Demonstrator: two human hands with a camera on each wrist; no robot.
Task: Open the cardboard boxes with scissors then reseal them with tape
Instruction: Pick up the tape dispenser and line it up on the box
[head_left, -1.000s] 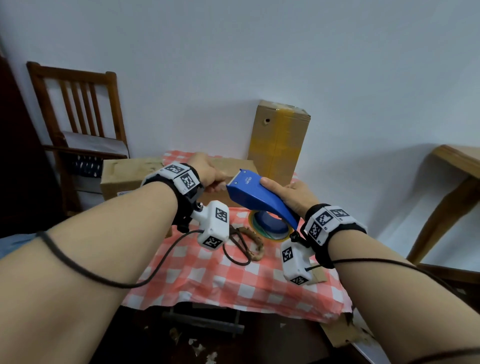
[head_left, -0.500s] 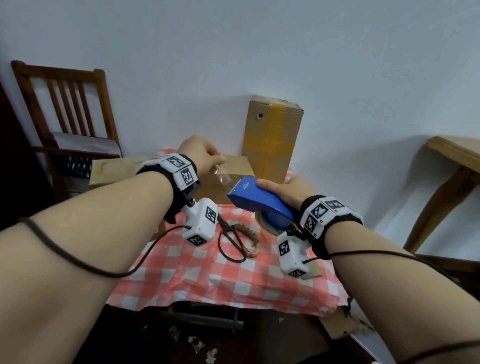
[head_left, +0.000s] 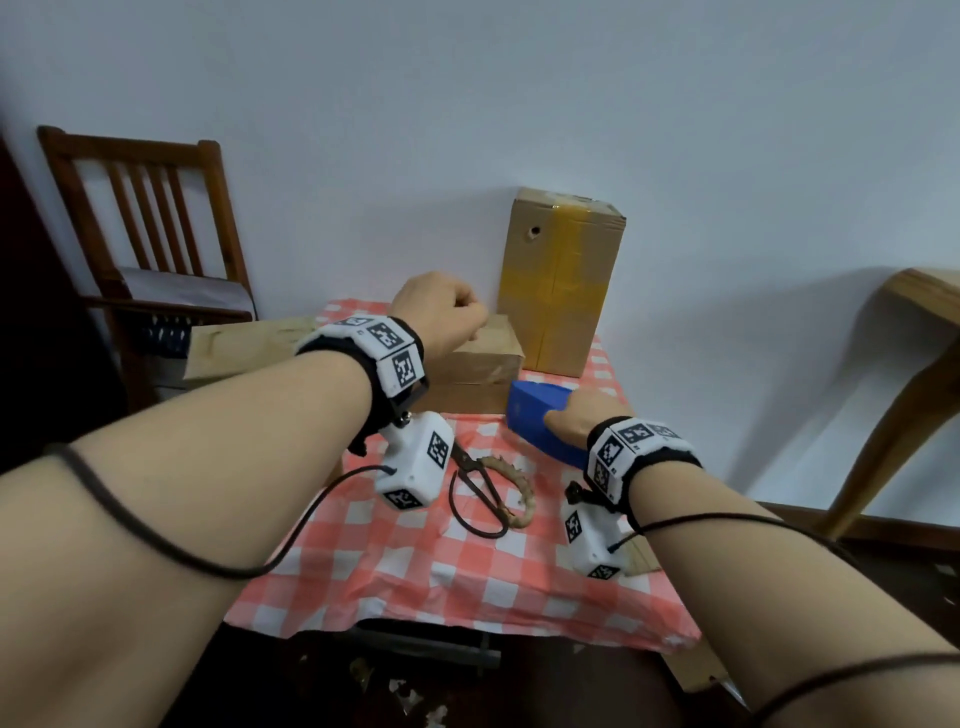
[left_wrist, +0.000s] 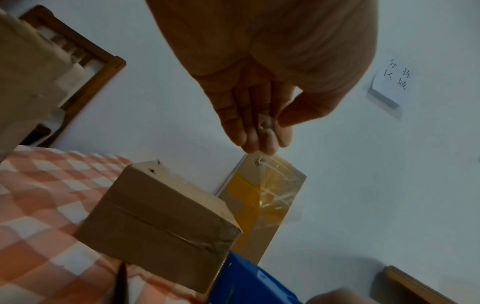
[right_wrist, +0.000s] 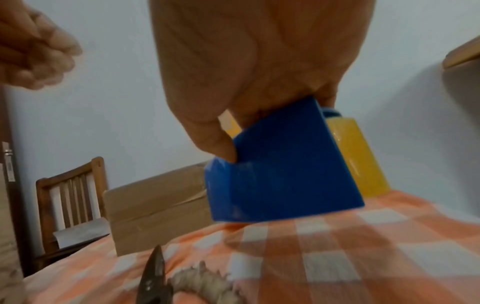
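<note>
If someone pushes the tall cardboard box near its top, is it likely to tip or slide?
The tall cardboard box stands upright on a narrow base, so a high push probably tips it. The wall close behind may stop a backward fall. It stands on the checked tablecloth, which might bunch rather than let it slide.

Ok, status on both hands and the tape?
Left hand pinches clear tape strip above small box. Right hand grips blue dispenser. Scissors lie clear.

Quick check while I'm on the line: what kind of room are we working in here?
Probably a plain home room: a small table under a red-and-white checked cloth, a slatted wooden chair and a bare white wall.
</note>
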